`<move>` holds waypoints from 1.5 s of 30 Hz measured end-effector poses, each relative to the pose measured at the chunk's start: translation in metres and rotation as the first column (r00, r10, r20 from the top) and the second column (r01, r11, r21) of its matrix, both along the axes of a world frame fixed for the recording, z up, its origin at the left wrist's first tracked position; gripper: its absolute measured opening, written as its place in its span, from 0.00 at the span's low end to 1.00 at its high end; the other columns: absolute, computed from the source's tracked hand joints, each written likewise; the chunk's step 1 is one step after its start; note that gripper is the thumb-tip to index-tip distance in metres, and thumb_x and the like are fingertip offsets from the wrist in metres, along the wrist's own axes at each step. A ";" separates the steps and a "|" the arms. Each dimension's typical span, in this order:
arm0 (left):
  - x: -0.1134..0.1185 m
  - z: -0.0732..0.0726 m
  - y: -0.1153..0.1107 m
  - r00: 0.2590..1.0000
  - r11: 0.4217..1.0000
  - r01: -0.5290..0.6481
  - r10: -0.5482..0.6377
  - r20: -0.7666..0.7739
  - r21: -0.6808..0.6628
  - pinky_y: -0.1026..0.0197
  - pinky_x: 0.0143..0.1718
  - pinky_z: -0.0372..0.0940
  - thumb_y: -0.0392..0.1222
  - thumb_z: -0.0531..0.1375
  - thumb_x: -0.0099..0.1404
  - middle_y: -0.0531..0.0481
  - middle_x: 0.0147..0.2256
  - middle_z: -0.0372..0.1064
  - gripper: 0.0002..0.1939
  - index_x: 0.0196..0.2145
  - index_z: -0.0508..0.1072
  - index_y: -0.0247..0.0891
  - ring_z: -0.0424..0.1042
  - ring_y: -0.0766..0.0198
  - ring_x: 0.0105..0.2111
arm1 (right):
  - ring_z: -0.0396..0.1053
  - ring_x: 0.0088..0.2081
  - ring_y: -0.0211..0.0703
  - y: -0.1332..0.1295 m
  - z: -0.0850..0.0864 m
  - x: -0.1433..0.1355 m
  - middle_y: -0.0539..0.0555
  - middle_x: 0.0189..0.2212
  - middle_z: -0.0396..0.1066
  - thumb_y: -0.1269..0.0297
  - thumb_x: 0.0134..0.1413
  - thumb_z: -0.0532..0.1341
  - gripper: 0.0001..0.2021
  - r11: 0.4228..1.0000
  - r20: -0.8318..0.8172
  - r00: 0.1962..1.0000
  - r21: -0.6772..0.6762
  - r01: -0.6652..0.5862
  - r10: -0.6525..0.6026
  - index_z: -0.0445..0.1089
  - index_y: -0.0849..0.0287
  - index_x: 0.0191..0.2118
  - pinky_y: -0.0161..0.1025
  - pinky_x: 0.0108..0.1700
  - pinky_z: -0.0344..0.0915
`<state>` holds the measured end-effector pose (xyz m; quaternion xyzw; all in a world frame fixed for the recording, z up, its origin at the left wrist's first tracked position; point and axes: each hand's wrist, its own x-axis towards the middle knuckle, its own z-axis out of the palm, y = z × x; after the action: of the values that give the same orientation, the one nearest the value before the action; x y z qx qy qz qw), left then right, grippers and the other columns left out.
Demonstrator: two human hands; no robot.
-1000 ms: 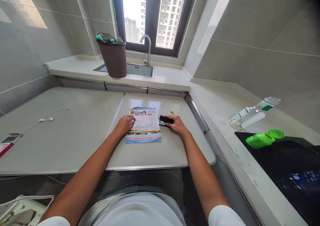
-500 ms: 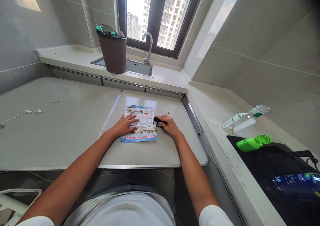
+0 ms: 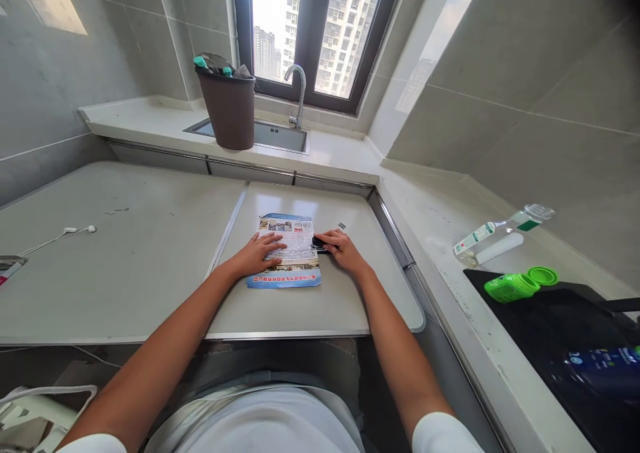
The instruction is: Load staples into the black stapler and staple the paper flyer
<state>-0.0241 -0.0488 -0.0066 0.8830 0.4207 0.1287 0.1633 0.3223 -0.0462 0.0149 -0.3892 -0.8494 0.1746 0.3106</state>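
Observation:
A printed leaflet (image 3: 295,276) with blue edges and small pictures lies flat on the white table (image 3: 280,316). My left hand (image 3: 260,253) rests open over its left side, fingers spread on the paper. At the right edge of the sheet, my right hand (image 3: 343,249) is closed around a black stapler (image 3: 318,242), whose front end meets the paper's edge. My fingers cover most of the stapler. Just beyond my right hand, small strips of staples (image 3: 342,225) lie on the table.
White earphones (image 3: 70,230) lie on the left of the table. A brown bin (image 3: 230,109) stands by the sink (image 3: 280,137) and tap (image 3: 299,96). On the right counter are a clear bottle (image 3: 500,229), a green container (image 3: 510,287) and a dark blue bottle (image 3: 603,371).
The whole view has shifted slightly, so things appear a little further right. My right fingers have moved further over the top of the stapler. The left hand stays on the leaflet.

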 end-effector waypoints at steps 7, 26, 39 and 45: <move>0.001 0.000 0.002 1.000 1.000 0.005 -0.006 0.024 0.022 0.29 0.73 0.43 0.57 0.59 0.74 0.45 0.72 0.57 0.26 0.65 0.73 0.50 0.53 0.40 0.73 | 0.69 0.48 0.51 -0.002 0.004 0.002 0.54 0.49 0.80 0.65 0.71 0.56 0.22 0.999 -0.003 1.000 -0.048 -0.024 0.024 0.73 0.48 0.66 0.51 0.57 0.66; -0.003 -0.002 0.003 0.997 0.998 0.018 -0.022 0.068 0.055 0.33 0.73 0.46 0.57 0.60 0.72 0.45 0.69 0.63 0.25 0.62 0.75 0.50 0.57 0.42 0.71 | 0.65 0.46 0.51 -0.010 0.003 -0.011 0.55 0.43 0.76 0.68 0.71 0.57 0.24 0.992 0.223 0.967 -0.015 0.127 -0.120 0.70 0.40 0.67 0.51 0.57 0.62; -0.004 -0.006 0.006 0.998 0.998 0.020 -0.024 0.062 0.063 0.36 0.72 0.48 0.58 0.60 0.71 0.45 0.68 0.64 0.25 0.61 0.76 0.49 0.59 0.42 0.70 | 0.63 0.48 0.56 -0.019 0.003 -0.027 0.59 0.44 0.73 0.75 0.67 0.56 0.30 0.980 0.406 0.892 0.069 0.184 -0.196 0.71 0.36 0.66 0.51 0.50 0.59; -0.004 -0.004 0.005 0.996 0.997 0.016 -0.022 0.083 0.071 0.37 0.72 0.49 0.57 0.61 0.71 0.45 0.67 0.65 0.24 0.60 0.77 0.49 0.61 0.43 0.68 | 0.63 0.51 0.57 -0.030 0.001 -0.031 0.61 0.47 0.73 0.76 0.67 0.56 0.29 0.969 0.450 0.859 0.156 0.194 -0.244 0.72 0.40 0.66 0.52 0.52 0.59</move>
<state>-0.0285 -0.0440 -0.0103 0.8860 0.4004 0.1790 0.1507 0.2916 -0.0758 0.0156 -0.4969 -0.8571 -0.0053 0.1357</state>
